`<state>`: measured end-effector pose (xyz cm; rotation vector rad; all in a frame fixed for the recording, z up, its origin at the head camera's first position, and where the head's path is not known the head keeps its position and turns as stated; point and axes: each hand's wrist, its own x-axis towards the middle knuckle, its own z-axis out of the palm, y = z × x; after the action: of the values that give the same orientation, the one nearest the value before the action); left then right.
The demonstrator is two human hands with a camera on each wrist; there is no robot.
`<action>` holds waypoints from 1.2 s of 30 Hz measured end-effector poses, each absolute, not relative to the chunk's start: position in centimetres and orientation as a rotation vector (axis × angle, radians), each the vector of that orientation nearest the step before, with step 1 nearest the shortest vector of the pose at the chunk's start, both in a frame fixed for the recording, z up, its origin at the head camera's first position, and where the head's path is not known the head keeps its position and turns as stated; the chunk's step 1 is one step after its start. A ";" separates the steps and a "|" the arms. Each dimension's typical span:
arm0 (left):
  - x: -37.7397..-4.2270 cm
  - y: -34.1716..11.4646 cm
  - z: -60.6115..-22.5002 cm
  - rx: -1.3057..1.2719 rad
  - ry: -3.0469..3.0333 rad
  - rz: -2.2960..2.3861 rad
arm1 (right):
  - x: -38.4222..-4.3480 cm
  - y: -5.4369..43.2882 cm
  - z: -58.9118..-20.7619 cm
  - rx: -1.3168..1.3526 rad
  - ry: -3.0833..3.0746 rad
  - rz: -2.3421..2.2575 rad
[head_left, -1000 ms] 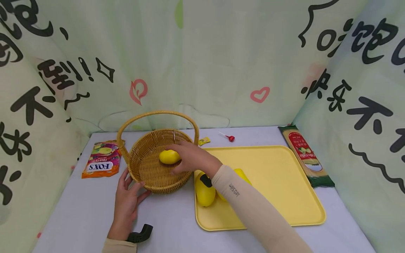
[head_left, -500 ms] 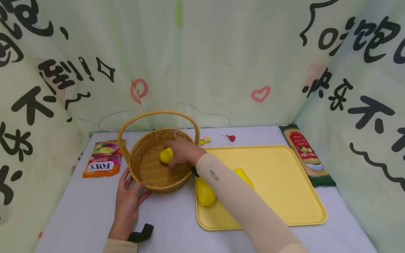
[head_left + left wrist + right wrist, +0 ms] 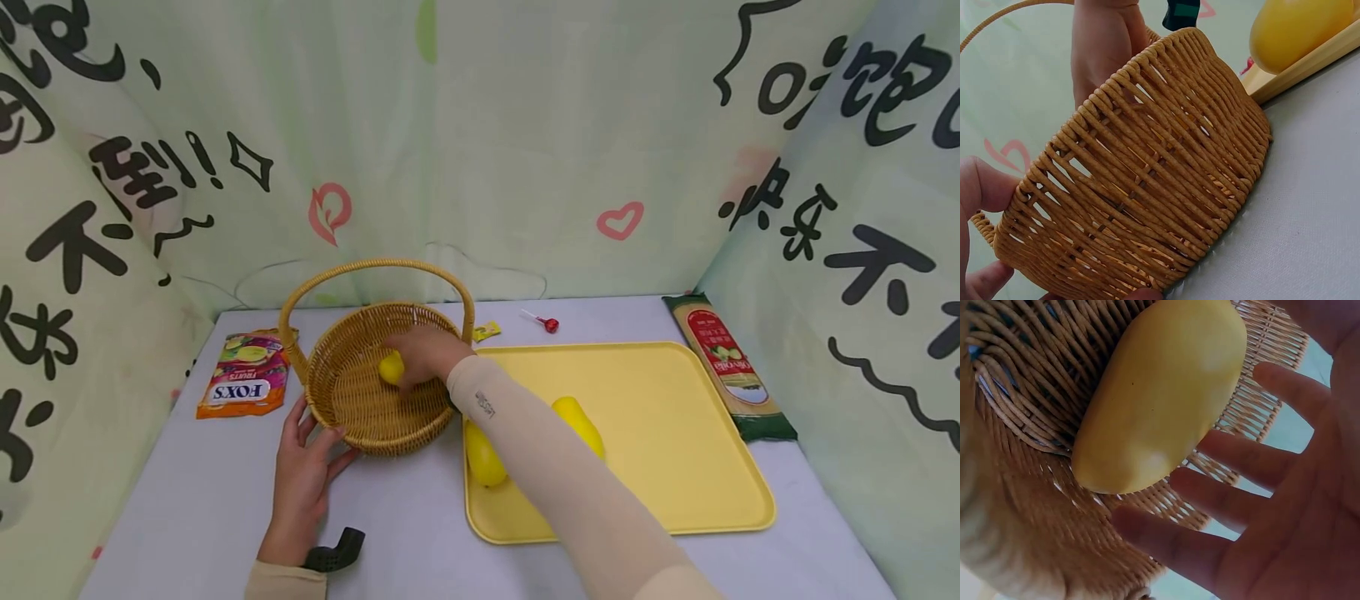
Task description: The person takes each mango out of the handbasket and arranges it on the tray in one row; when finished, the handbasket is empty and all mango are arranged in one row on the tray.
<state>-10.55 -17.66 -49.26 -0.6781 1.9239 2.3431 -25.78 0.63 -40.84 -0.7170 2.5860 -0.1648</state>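
A round wicker basket [image 3: 352, 408] with a tall handle stands at left centre, tilted so that its inside shows. My left hand [image 3: 298, 492] holds its near left side, with the thumb [image 3: 988, 184] at the rim and fingertips lower on the wall. Inside lies a smooth yellow mango [image 3: 1160, 394], mostly covered in the head view. My right hand [image 3: 429, 358] reaches into the basket beside it. In the right wrist view its fingers are spread and nearly straight, with some fingertips at the mango's edge; whether they touch cannot be told.
A yellow tray [image 3: 660, 433] to the right bears yellow fruits [image 3: 486, 457], partly behind the right sleeve. A Fox's candy bag [image 3: 243, 375] lies left of the basket. Behind are a small yellow packet [image 3: 486, 332] and a red lollipop [image 3: 550, 325]. A green-ended bag [image 3: 727, 367] lies far right.
My right hand has shifted left and deeper into the basket, so less of the mango shows in the head view. The left hand and basket stay in place.
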 end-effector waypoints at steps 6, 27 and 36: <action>-10.6 -17.7 -49.2 -0.673 1.920 2.354 | -25.4 0.1 -40.5 -0.702 2.565 -0.132; -10.6 -17.6 -49.1 -0.669 1.938 2.352 | -25.4 0.0 -40.8 -0.797 2.550 -0.086; -10.5 -17.6 -49.1 -0.678 1.939 2.345 | -25.0 0.0 -40.3 -0.785 2.543 -0.144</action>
<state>-10.55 -17.59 -49.12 -0.6778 1.9386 2.3449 -25.01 0.02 -40.27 -0.7848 2.5426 -0.1443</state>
